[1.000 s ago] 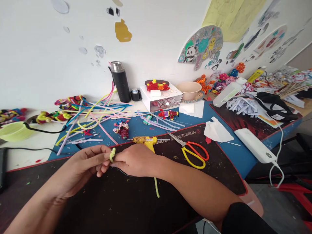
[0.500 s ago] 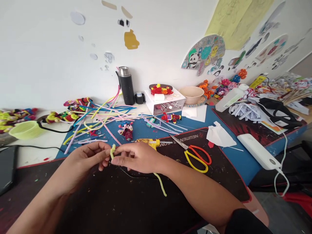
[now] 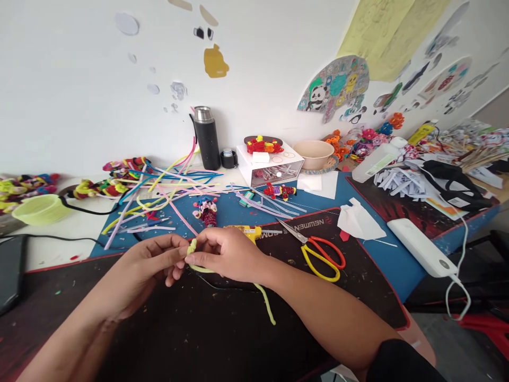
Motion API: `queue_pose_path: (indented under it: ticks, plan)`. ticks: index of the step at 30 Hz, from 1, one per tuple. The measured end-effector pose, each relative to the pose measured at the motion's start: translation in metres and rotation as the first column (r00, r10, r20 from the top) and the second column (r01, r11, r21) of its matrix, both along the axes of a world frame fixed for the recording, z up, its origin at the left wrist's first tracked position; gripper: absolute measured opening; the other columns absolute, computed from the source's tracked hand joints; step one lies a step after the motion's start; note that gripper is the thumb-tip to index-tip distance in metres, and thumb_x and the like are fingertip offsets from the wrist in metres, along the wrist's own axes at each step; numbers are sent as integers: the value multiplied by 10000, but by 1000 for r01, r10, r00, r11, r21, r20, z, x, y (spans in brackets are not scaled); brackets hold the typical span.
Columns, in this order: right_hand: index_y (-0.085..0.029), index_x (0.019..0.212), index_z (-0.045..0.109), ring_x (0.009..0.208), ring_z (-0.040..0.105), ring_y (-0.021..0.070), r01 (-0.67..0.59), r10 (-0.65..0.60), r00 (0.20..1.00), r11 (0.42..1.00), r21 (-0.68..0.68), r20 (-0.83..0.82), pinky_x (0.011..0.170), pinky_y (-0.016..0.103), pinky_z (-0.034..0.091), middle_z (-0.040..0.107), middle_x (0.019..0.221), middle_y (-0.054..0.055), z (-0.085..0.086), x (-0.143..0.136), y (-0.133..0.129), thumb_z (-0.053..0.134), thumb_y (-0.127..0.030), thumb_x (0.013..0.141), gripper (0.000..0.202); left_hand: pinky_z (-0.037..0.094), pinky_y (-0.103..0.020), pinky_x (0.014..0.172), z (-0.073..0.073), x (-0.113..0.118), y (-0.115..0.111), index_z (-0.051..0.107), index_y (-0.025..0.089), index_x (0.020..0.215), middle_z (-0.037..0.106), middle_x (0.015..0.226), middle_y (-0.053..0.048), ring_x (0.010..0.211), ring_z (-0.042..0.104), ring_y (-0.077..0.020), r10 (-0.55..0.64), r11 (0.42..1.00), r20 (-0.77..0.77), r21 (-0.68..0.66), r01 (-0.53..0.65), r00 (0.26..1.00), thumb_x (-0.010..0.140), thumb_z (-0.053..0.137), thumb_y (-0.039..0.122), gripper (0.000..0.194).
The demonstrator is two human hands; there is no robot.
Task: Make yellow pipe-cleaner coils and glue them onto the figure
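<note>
A pale yellow-green pipe cleaner (image 3: pixel 265 303) runs between my hands above the black desk mat. Its near end is bent into a small twisted piece, pinched at the fingertips of my left hand (image 3: pixel 161 262). My right hand (image 3: pixel 228 254) grips the same pipe cleaner close by, thumb and forefinger closed on it. The long tail passes under my right wrist and hangs toward me. Just beyond my right hand lies a yellow glue gun (image 3: pixel 248 232), partly covered by the hand. A dark red figure (image 3: pixel 207 213) of pipe cleaner stands behind my fingers.
Scissors (image 3: pixel 314 249) with red and yellow handles lie on the mat to the right. Loose pipe cleaners (image 3: pixel 170 185) spread across the back left, near a black thermos (image 3: pixel 207 140). A white box (image 3: pixel 270 164), a beige bowl (image 3: pixel 314 154) and a white power strip (image 3: pixel 421 248) are farther right.
Both hands have shifted slightly to the right with the pipe cleaner. The fingertips are closer together, and a bend of the pipe cleaner now shows beneath my right fingers.
</note>
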State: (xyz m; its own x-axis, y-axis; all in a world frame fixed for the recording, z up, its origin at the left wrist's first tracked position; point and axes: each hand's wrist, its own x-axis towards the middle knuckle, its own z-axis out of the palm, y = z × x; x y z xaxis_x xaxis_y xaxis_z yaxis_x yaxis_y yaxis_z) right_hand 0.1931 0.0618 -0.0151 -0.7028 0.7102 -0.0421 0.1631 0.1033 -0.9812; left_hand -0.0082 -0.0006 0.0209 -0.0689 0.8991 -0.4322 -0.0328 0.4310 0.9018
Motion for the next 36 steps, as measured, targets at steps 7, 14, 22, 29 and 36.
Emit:
queue_pose_path:
  ticks: [7,14,22,29,36]
  plan:
    - [-232,999,781,680,619,114,3,-32,994,961,275,103,667,246,401,717,777,-54,3,-1,-4,779,-370,1028,141,404,-224,458,0,0,0,798,220,643,618,593,10,527,517,-123,-18,998,49,-61,21,999,435,1072,563,486]
    - [-225,963,769,663,605,122,-36,-39,982,922,386,184,689,250,388,723,755,-45,6,-1,-5,761,-319,1042,123,431,-240,471,-1,-3,1,800,231,643,629,605,-1,543,521,-140,-52,998,-1,-40,52,999,466,1055,579,466]
    - [-242,1076,801,719,663,168,-87,-44,954,905,416,297,690,281,391,767,805,-11,9,-2,-4,752,-334,1036,111,442,-255,474,2,-10,-4,793,237,669,639,576,-7,518,522,-154,-141,987,0,-78,140,990,518,1053,626,492]
    - [-253,1076,805,803,724,192,-126,-48,941,870,477,336,731,300,405,818,862,-1,8,1,-1,734,-300,1053,88,529,-301,525,2,-12,-3,791,248,645,693,623,-47,535,593,-194,-285,958,-159,-72,277,945,579,980,765,554]
    - [-242,1063,789,857,757,221,-179,-79,922,783,596,380,759,327,399,834,876,17,0,1,3,693,-290,1075,108,573,-317,540,0,-10,-3,781,250,652,722,641,-56,552,662,-227,-303,953,-295,-114,281,906,537,956,815,603]
